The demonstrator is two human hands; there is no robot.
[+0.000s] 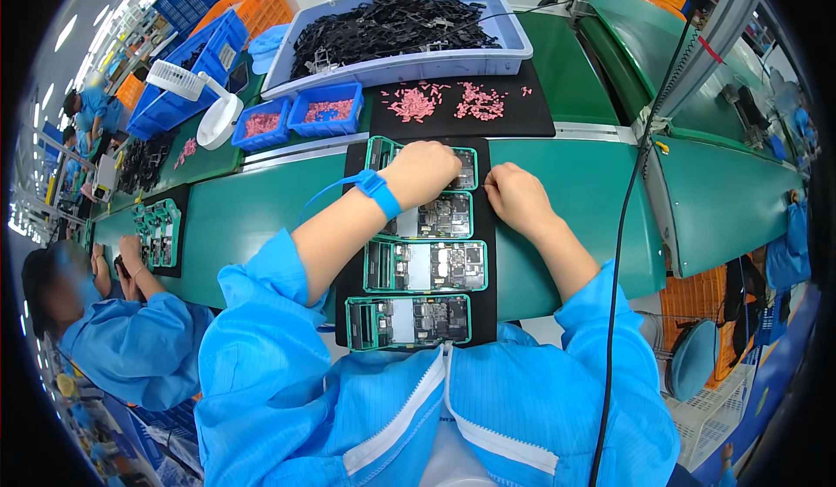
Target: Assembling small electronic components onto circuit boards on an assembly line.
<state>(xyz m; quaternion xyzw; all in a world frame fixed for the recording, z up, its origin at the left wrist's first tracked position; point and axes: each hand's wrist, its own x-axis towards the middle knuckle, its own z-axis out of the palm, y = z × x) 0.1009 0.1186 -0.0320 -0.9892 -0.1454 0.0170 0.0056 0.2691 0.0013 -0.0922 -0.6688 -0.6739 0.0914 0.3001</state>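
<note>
Several opened phones in teal frames lie in a column on a black mat (355, 226), their circuit boards showing. My left hand (422, 172), with a blue strap (376, 193) round its wrist, covers part of the farthest phone (467, 168). Its fingers are curled down and whatever they hold is hidden. To the right of that phone, at the mat's edge, my right hand (521, 198) is closed in a pinch; nothing can be made out in it. Nearer to me are the second phone (446, 215), the third phone (425, 266) and the nearest phone (409, 322).
Small pink pieces (413, 104) lie on a black sheet (522, 108) and in blue boxes (324, 128). Behind them stands a tray (514, 47) of black parts. A white fan (218, 121) is at left. A black cable (616, 313) hangs at right. A co-worker (131, 339) sits left.
</note>
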